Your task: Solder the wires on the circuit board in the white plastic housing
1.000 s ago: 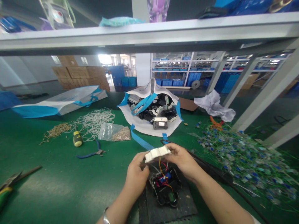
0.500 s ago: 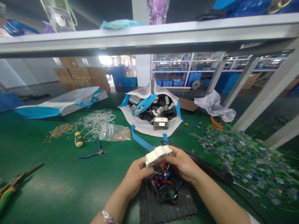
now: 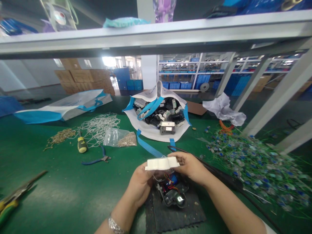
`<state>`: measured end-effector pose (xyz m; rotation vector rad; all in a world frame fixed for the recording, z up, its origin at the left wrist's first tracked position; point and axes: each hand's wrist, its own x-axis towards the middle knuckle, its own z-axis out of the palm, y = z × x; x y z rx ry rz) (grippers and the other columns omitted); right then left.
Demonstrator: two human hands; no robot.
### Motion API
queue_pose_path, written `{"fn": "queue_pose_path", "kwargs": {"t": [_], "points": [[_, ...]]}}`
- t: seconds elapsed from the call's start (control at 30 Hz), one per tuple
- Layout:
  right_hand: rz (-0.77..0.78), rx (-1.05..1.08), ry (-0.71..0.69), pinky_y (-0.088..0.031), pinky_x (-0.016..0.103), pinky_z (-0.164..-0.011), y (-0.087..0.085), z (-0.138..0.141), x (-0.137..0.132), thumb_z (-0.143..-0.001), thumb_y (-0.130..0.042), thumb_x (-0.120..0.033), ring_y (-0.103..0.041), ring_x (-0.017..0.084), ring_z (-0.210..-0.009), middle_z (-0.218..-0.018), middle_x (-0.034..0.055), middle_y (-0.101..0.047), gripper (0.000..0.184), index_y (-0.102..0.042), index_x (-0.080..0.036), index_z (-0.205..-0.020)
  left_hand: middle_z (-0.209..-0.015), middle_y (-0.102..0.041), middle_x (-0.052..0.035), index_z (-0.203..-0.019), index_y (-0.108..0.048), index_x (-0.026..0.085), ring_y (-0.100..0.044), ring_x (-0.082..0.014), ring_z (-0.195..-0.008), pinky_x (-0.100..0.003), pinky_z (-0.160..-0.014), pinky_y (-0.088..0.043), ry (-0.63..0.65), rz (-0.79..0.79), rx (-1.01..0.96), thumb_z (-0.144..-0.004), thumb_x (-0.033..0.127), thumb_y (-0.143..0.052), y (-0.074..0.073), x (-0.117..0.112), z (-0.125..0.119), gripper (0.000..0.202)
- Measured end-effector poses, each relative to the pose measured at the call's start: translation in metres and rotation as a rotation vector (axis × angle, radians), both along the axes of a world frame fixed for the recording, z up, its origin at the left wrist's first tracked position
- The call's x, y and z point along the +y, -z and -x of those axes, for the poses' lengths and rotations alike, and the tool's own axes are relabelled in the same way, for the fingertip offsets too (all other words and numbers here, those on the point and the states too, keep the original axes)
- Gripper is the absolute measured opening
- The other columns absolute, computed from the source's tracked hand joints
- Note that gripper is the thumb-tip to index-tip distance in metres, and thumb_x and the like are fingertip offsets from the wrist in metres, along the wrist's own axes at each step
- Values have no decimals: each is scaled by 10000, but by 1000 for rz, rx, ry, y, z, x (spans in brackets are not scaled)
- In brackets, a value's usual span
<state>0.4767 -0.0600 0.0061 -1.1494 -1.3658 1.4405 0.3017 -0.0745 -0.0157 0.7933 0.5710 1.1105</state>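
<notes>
A white ribbed plastic cover (image 3: 162,163) is held level between my hands over a black open housing (image 3: 168,199). Red, yellow and blue wires show inside the housing, along with a shiny round part. My left hand (image 3: 140,182) is closed on the cover's left end, with its fingertips partly hidden underneath. At the right end, my right hand (image 3: 192,168) grips the cover with thumb and fingers. The housing sits tilted above a black mat (image 3: 179,219); whether any fingers also support it is hidden.
Beyond my hands lies a white and blue bag (image 3: 146,130) full of similar devices. To the left are blue cutters (image 3: 97,160), a screwdriver (image 3: 82,145), a bag of screws (image 3: 128,139) and pliers (image 3: 17,195). A corded black tool (image 3: 219,174) and a pile of green-wired parts (image 3: 258,172) lie right.
The white cover has turned from slanted to level and moved slightly left and down over the housing. The housing has tilted, so the round part now catches light.
</notes>
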Motion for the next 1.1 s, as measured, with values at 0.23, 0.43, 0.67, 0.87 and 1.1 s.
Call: {"fn": "queue_pose_path", "kwargs": {"t": [0.23,0.43,0.67,0.87,1.1], "points": [[-39,-4,147,-394,226,-493,5,0,2,-572,-634,-119,-530,100,-477,-582,-18,-606,219,-578,-128,-783,-758,-658,-45,-847,-651,120,-570,-160,-705,-259,-725,-423,122,-137,161,-662,219,-659,-5,-5,-2,210],[-134,130,255,-416,225,-525,-6,4,-4,-715,-560,-273,-518,70,-460,-683,4,-622,162,-511,-158,-817,-665,-617,-10,-765,-656,117,-487,-109,-605,-200,-601,-388,143,-201,314,-677,235,-632,-5,-7,-2,149],[-156,90,29,-353,385,-913,-18,7,-16,-703,-602,-432,-457,221,-1089,-1309,123,-348,586,-365,-217,-1194,-499,-572,7,-648,-653,115,-448,-92,-479,-183,-486,-348,-66,36,278,-657,315,-619,1,-5,-5,204],[-281,-341,-307,-219,388,-1009,-34,5,-30,-564,-726,-398,-321,255,-1192,-1317,69,-350,837,-328,-206,-1274,-480,-561,19,-609,-635,119,-443,-89,-443,-184,-464,-337,-139,45,276,-647,283,-604,3,-3,-9,171],[-357,-488,-67,-323,345,-925,-30,27,-32,-667,-557,-144,-459,213,-1051,-1169,73,-496,508,-445,-175,-1162,-508,-551,-1,-680,-640,85,-433,-86,-466,-186,-466,-328,-294,27,353,-616,309,-635,8,4,-1,233]]}}
